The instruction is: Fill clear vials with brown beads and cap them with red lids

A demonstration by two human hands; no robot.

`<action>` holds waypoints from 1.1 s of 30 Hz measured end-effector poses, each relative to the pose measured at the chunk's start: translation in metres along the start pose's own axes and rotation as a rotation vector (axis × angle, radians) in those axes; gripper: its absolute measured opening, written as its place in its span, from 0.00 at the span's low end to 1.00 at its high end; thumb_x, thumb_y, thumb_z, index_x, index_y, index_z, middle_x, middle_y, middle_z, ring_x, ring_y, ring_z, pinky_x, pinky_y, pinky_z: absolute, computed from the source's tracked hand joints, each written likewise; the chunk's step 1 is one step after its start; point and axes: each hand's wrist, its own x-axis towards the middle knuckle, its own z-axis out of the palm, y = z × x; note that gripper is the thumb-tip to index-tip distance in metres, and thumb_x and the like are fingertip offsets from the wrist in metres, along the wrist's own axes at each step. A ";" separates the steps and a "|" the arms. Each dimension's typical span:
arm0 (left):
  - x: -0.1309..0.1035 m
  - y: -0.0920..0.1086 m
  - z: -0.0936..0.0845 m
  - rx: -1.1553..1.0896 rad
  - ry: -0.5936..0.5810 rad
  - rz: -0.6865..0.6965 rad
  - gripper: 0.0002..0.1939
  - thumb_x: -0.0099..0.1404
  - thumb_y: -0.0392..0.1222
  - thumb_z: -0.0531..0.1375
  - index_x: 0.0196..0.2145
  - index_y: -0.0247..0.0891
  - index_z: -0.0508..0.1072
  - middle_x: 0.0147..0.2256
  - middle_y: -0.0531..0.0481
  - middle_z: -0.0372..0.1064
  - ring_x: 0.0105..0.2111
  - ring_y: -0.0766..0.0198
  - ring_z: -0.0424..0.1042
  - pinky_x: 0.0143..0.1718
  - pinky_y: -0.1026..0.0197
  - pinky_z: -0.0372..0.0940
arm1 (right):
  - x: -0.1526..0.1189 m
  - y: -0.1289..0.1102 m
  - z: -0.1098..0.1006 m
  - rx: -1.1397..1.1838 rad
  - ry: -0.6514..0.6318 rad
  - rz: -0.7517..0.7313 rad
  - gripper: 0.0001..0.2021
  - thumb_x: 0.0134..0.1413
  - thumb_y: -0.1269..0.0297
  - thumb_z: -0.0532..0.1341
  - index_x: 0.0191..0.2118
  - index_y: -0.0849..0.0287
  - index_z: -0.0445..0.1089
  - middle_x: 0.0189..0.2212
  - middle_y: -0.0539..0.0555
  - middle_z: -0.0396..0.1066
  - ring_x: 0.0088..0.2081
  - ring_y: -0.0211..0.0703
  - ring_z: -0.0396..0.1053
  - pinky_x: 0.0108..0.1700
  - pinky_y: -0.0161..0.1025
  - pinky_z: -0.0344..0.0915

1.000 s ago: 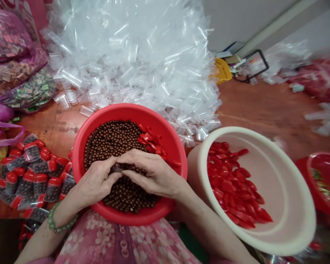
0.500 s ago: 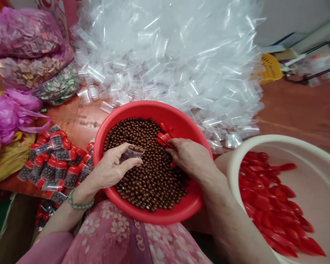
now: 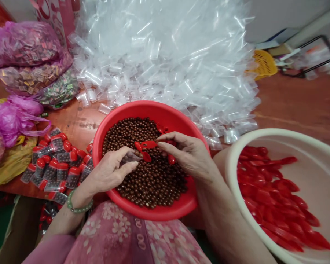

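Observation:
A red basin (image 3: 151,216) holds many small round brown balls (image 3: 151,185). Over its left part, my left hand (image 3: 110,169) grips a small clear container (image 3: 129,157) between thumb and fingers, its mouth tilted to the right. My right hand (image 3: 185,152), over the right part of the basin, pinches red plastic pieces (image 3: 149,144) between thumb and forefinger; they reach out to the left, close to the container's mouth. Further red pieces (image 3: 160,127) lie on the balls behind my right hand.
Filled containers with red caps (image 3: 56,167) lie left of the basin. Behind stands a big heap of clear containers (image 3: 165,69). A white tub (image 3: 280,134) with red pieces is at the right, pink bags (image 3: 30,44) at the back left, a yellow basket (image 3: 265,64) at the back right.
My right hand has turned, and the red pieces in it have moved left to near the container's mouth. My left hand still grips the container, which is tilted more. The view has shifted slightly.

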 end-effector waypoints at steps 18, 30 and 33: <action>0.000 0.001 -0.004 0.345 0.052 0.075 0.08 0.69 0.42 0.52 0.36 0.37 0.67 0.31 0.51 0.69 0.31 0.64 0.67 0.33 0.62 0.59 | -0.002 -0.013 0.019 0.064 -0.027 0.020 0.18 0.47 0.59 0.68 0.43 0.57 0.68 0.18 0.41 0.60 0.19 0.31 0.57 0.22 0.31 0.54; 0.005 0.004 0.012 -0.380 0.108 -0.108 0.10 0.60 0.42 0.62 0.36 0.35 0.69 0.32 0.51 0.72 0.31 0.68 0.71 0.36 0.65 0.65 | 0.004 -0.013 0.023 0.370 -0.036 0.062 0.20 0.45 0.46 0.69 0.24 0.57 0.67 0.15 0.44 0.61 0.18 0.31 0.54 0.22 0.31 0.53; 0.007 0.009 0.026 -0.520 0.064 -0.183 0.10 0.57 0.41 0.64 0.34 0.34 0.70 0.33 0.49 0.74 0.32 0.67 0.74 0.37 0.63 0.68 | 0.005 -0.014 0.029 0.350 0.055 0.027 0.21 0.48 0.43 0.66 0.24 0.58 0.68 0.16 0.44 0.61 0.19 0.31 0.54 0.23 0.32 0.53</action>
